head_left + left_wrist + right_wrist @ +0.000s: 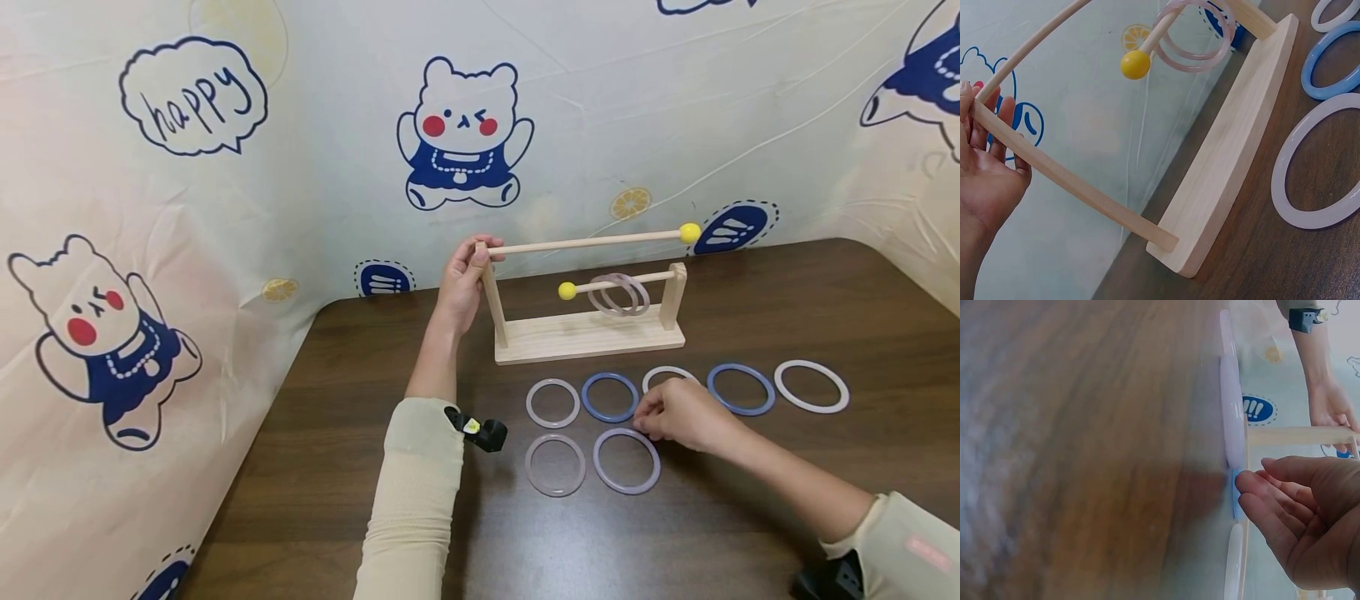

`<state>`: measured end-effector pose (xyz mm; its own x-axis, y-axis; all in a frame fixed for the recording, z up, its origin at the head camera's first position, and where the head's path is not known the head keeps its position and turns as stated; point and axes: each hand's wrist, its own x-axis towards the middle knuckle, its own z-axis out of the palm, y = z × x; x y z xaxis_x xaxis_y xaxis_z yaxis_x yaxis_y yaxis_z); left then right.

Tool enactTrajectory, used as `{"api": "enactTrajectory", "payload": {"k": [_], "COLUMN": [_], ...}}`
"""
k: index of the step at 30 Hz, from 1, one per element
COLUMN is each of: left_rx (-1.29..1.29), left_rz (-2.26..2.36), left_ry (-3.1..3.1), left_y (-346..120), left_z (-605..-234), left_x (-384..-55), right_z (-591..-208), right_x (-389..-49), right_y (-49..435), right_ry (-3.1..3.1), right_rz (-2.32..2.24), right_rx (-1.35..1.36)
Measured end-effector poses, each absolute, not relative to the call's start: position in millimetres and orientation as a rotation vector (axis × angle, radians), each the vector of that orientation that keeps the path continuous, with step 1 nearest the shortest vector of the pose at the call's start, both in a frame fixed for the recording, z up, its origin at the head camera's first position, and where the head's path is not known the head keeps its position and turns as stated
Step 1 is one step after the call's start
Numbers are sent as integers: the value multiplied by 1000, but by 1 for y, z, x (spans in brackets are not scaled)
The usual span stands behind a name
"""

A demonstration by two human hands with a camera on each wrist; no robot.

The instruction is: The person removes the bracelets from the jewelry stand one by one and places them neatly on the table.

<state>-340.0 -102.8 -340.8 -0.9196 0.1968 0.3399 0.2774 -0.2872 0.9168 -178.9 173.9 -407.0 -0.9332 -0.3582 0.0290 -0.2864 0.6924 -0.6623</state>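
My left hand [459, 287] grips the top of the left post of a wooden stand [592, 335], where a long upper rod [600, 242] with a yellow ball end is fixed. Two pinkish rings [1192, 67] hang on the shorter lower peg. Low over the table, my right hand [690, 412] has its fingertips beside a blue ring [584, 398] and the upper right of a purple ring [597, 462]. The right wrist view shows its thumb and fingers apart, with nothing between them. Behind that hand, a white ring [667, 368] is partly hidden.
On the brown table [337, 467] lie more rings: a second blue ring [771, 396] and a white ring [846, 392] to the right, a pale ring [529, 403] and a pinkish ring [528, 467] to the left. A printed cloth [337, 167] hangs behind the table.
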Motion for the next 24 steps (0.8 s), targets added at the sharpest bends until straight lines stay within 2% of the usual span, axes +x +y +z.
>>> {"api": "enactTrajectory", "payload": {"k": [24], "left_rx": [-580], "left_rz": [-2416], "left_ry": [-1848], "left_y": [-103], "left_z": [-341], "left_x": [-340], "right_z": [-403], "right_x": [-177], "right_y": [173], "right_ry": [2764], "right_rz": [-1083], "right_rx": [-507]}}
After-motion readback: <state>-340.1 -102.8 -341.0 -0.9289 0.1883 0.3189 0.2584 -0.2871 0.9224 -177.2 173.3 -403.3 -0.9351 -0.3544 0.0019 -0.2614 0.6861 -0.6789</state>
